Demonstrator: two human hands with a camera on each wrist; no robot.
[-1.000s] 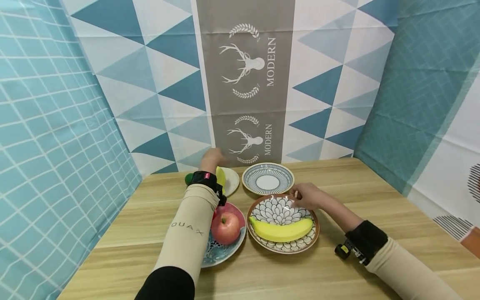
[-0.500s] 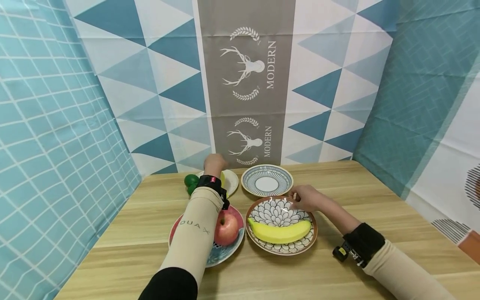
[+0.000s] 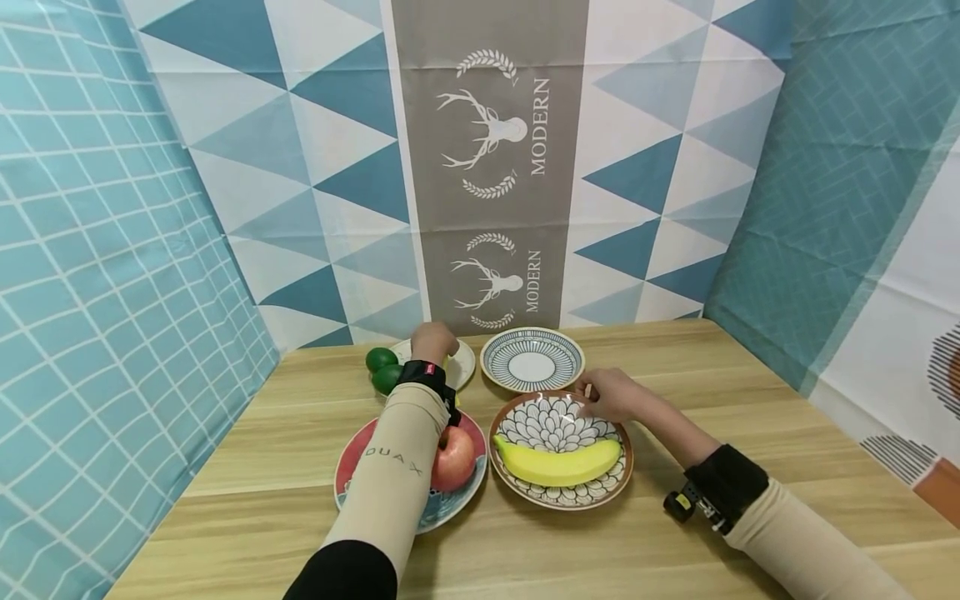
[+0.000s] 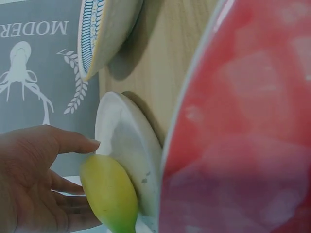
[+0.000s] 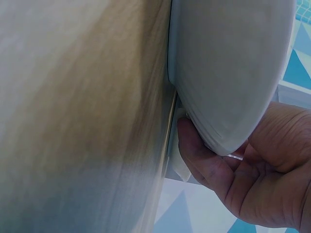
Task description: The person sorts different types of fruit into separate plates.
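Note:
My left hand [image 3: 433, 342] hangs over the small white plate [image 3: 463, 367] at the back. In the left wrist view, a yellow fruit [image 4: 109, 191] with a greenish end lies at this plate, below the spread thumb and fingers. The thumb tip is just past the fruit's upper end, and the other fingers are partly hidden behind it. My right hand [image 3: 615, 393] pinches the far right rim of the brown-edged petal-pattern bowl [image 3: 525, 425]. The right wrist view shows fingers under the bowl's pale outer wall [image 5: 228, 63]. A banana [image 3: 558, 464] lies in that bowl.
Beneath my left forearm, a red and blue plate [image 3: 347, 458] bears an apple [image 3: 453, 458]. Two green fruits [image 3: 386, 379] are beside the white plate's left edge. A blue-striped dish [image 3: 532, 367] stands behind the bowl. Patterned cloth hangs behind the wooden table [image 3: 262, 467].
My left hand has come down and slightly right over the white plate, and the green fruits now show more fully. My right hand stays at the bowl's rim.

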